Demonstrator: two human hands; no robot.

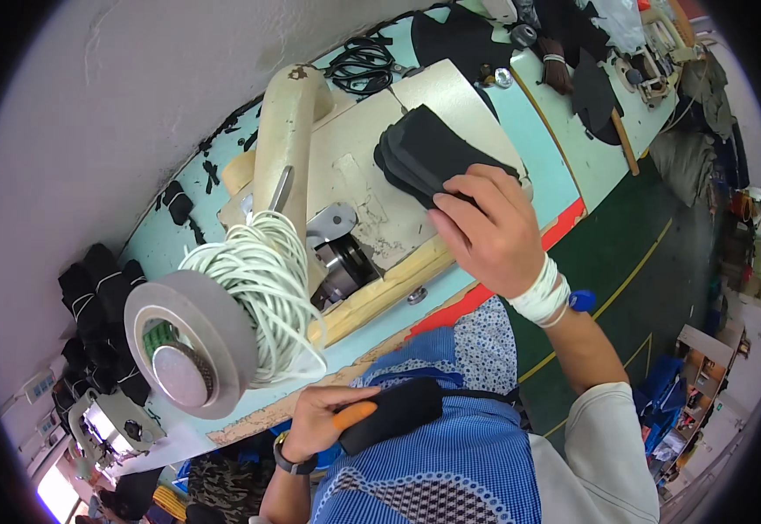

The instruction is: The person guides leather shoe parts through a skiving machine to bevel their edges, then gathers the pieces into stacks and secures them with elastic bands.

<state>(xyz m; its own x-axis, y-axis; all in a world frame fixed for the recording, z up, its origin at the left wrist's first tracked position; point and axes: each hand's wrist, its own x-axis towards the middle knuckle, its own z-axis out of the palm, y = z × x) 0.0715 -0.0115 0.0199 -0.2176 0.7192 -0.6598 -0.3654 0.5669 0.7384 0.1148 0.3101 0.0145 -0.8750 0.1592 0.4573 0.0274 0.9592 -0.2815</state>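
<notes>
Black foam pieces [437,157] lie stacked on the sewing machine [345,188] bed; the right hand [494,231] rests its fingers on the stack, none lifted yet. Near, the left hand [315,424] grips one black piece [393,412] with an orange-handled tool [354,413]. A tape roll [190,342] and white cord [262,288] crowd the left surface [572,131].

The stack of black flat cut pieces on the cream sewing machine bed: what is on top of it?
The right hand rests its fingers on the near end of the stack of black flat cut pieces. The pieces' edges under the palm are covered.
</notes>
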